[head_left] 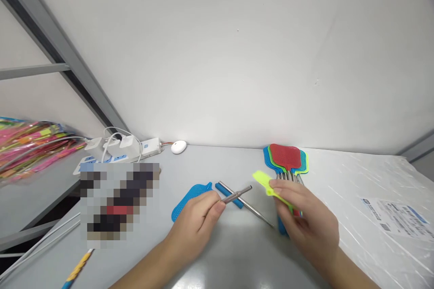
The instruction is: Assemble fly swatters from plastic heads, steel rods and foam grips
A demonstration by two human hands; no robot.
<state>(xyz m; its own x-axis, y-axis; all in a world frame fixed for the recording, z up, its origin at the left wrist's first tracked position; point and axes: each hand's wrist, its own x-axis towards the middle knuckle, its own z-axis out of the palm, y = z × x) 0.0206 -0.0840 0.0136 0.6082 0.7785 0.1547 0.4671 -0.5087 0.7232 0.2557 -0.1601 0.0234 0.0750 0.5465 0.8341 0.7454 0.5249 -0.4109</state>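
Note:
My left hand (200, 212) is closed around a thin metal rod (239, 193), whose narrow end points up and right. In my right hand (305, 216), a neon-yellow plastic piece (261, 179) is pinched between thumb and fingers; its far side is hidden by the hand. A blue mesh fly swatter head (186, 198) lies beside my left hand, partly covered by it. Between the hands, another metal rod (254, 211) and a blue handle (233, 196) lie on the table. Behind my right hand sits a stack of fly swatters (286, 157), red on top, with metal stems.
A power strip (125, 158) with plugs and white cables stands at the back left, near a small white rounded case (178, 146). A blurred-out patch (118, 207) covers something at left. Clear plastic wrap with a label (396, 216) spreads at right. Bagged colourful items (37, 144) lie far left.

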